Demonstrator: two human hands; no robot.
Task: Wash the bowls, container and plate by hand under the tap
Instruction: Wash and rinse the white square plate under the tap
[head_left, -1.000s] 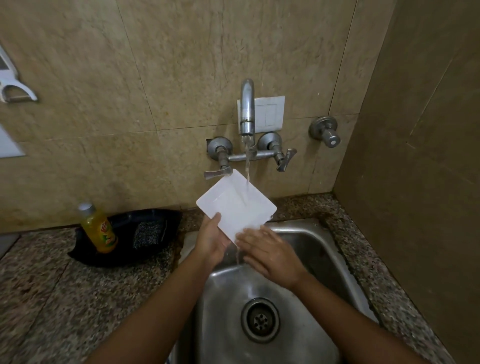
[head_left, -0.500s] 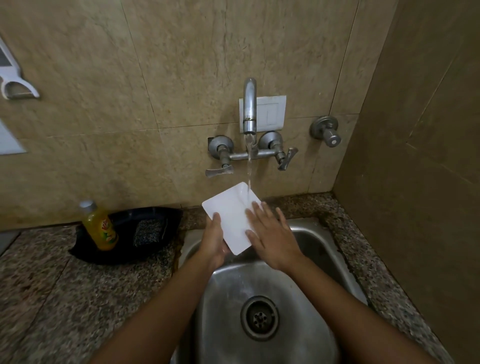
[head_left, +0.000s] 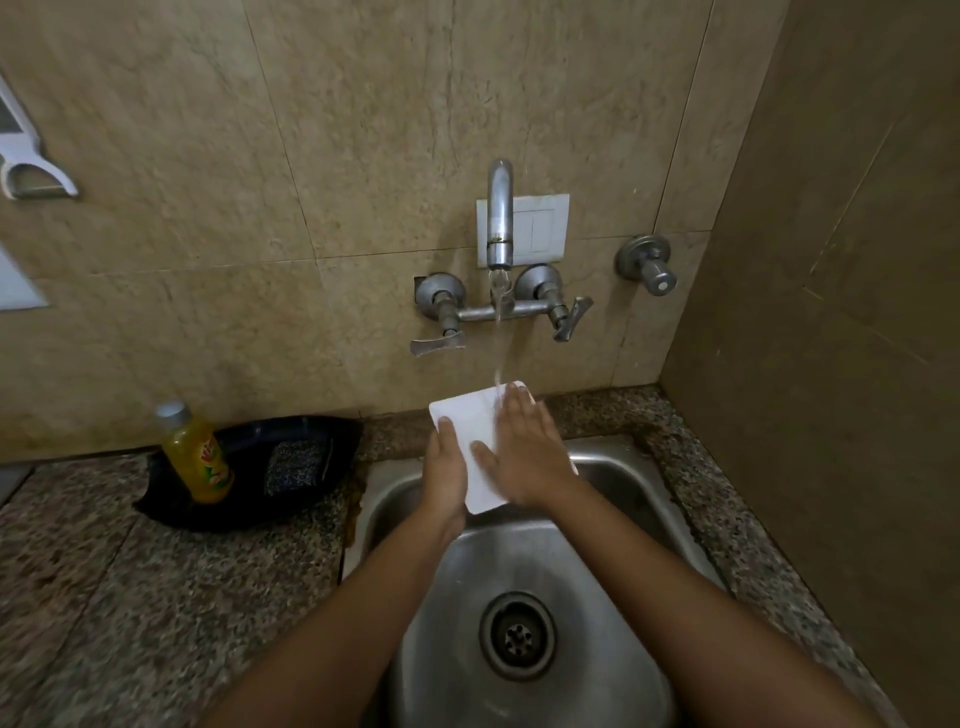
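One plate (head_left: 475, 431) is held over the far edge of one sink (head_left: 613, 467) under one running tap (head_left: 500, 213). The left hand (head_left: 444, 478) grips its left edge, and the right hand (head_left: 524, 457) lies flat on it, farther up than before.

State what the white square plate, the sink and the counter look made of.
The white square plate looks like plastic or melamine: thin, matte. The sink is stainless steel, brushed, with dull reflections. The counter seems polished granite-like stone, speckled.
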